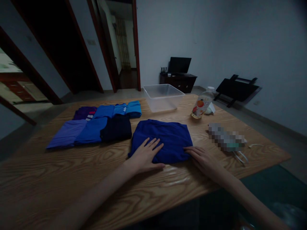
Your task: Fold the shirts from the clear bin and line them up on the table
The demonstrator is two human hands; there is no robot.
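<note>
A dark blue folded garment (168, 135) lies on the wooden table in front of me, with slight wrinkles on top. My left hand (145, 158) rests on its near left corner, fingers spread flat and the thumb on the tabletop. At its right edge, my right hand (202, 158) touches the cloth with outstretched fingertips. To the left are folded garments in two rows: light purple (68, 132), blue (92, 131) and black (116, 127) in front; dark purple (83, 111) and several blue ones (133, 109) behind.
A clear plastic bin (163, 99) stands at the far side of the wooden table (96, 172). On the right are a bottle with a fruit label (200, 105), a crumpled white item (210, 109) and a blurred-out object (225, 137) with white cords.
</note>
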